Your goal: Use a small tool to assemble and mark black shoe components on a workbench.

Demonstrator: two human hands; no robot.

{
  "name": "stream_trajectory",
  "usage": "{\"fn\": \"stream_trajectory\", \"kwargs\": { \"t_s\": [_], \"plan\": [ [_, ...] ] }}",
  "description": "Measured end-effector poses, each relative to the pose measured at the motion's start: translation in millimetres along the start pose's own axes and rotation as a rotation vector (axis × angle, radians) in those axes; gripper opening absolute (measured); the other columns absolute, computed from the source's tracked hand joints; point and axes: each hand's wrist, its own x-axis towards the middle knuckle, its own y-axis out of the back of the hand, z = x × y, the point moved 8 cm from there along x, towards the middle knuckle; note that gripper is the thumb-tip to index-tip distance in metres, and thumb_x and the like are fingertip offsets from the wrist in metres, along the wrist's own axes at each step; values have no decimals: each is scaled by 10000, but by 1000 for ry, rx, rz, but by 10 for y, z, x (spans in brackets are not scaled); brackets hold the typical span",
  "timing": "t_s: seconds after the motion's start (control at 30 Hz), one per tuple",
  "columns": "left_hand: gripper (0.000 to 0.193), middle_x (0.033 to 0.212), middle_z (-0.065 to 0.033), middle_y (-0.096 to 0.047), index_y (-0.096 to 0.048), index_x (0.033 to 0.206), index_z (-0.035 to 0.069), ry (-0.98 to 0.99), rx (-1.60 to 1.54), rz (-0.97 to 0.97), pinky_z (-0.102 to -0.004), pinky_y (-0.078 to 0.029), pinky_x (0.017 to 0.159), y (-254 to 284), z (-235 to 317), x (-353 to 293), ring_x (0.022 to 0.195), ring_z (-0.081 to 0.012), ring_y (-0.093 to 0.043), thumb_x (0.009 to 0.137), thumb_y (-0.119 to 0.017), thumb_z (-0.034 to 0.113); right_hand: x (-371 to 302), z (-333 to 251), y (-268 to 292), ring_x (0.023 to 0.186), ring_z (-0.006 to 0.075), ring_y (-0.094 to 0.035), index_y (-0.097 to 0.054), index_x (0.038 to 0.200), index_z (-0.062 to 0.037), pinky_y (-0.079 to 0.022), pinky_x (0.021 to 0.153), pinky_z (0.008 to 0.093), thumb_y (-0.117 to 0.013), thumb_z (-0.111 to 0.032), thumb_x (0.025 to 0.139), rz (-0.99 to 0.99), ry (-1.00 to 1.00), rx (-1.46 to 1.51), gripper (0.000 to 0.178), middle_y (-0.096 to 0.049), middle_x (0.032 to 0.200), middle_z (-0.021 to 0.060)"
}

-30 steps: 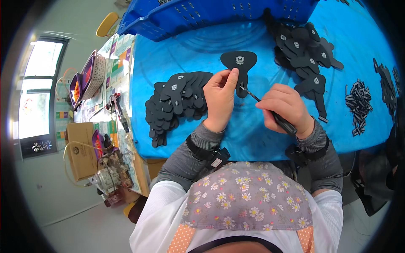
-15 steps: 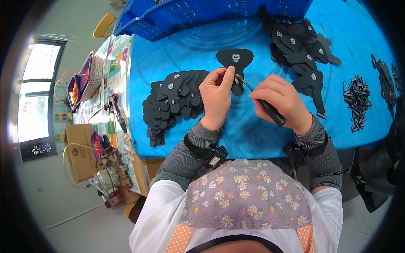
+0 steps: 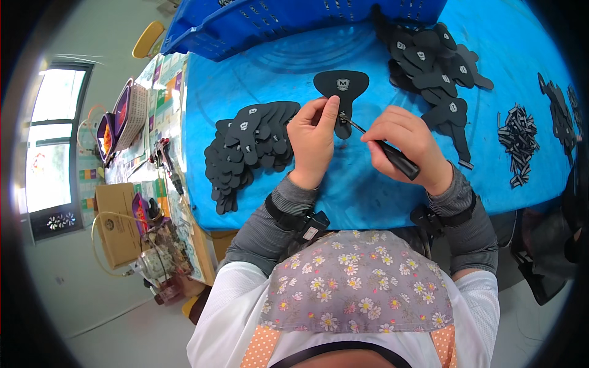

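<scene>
My left hand (image 3: 313,140) pinches a flat black paddle-shaped piece (image 3: 340,86), its thumb pressed on the neck. The piece has a wide rounded head with a pale shield emblem, and its narrow tail points toward me. A small striped strip lies on the tail. In my right hand (image 3: 410,142) is a black-handled tool (image 3: 397,161) with a thin metal shaft, closed in the fingers. Its tip touches the tail beside my left thumb; the exact tip shape is too small to tell. By my left hand spreads an overlapping pile of similar black pieces (image 3: 245,144).
A blue plastic crate (image 3: 270,30) stands at the far side of the blue-covered table (image 3: 368,202). More black pieces (image 3: 438,67) are heaped at far right, beside a pile of small striped strips (image 3: 519,144). Leftward, another table holds a woven basket (image 3: 132,113) and hand tools (image 3: 167,161).
The tool's tip has shifted slightly down along the tail, and its handle sits a little lower and to the right. My left hand keeps its hold on the black piece.
</scene>
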Motion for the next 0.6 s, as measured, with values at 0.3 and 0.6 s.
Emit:
{"fn": "stream_trajectory", "kwargs": {
  "t_s": [0.3, 0.6],
  "plan": [
    [169, 738, 15, -588, -626, 889, -32, -57, 30, 12, -168, -364, 553, -26, 25, -2, 640, -20, -477, 863, -636, 135, -34, 74, 9, 640, 271, -547, -562, 778, -18, -447, 571, 344, -627, 12, 652, 57, -59, 51, 145, -571, 708, 101],
    [98, 734, -35, -588, -618, 845, -6, -267, 209, -66, -214, -416, 579, -156, 243, -88, 644, -99, -543, 817, -660, 77, -96, 268, -86, 649, 294, -549, -561, 765, -9, -440, 572, 362, -615, -14, 672, 1, -148, -113, 108, -567, 703, 121]
  ]
}}
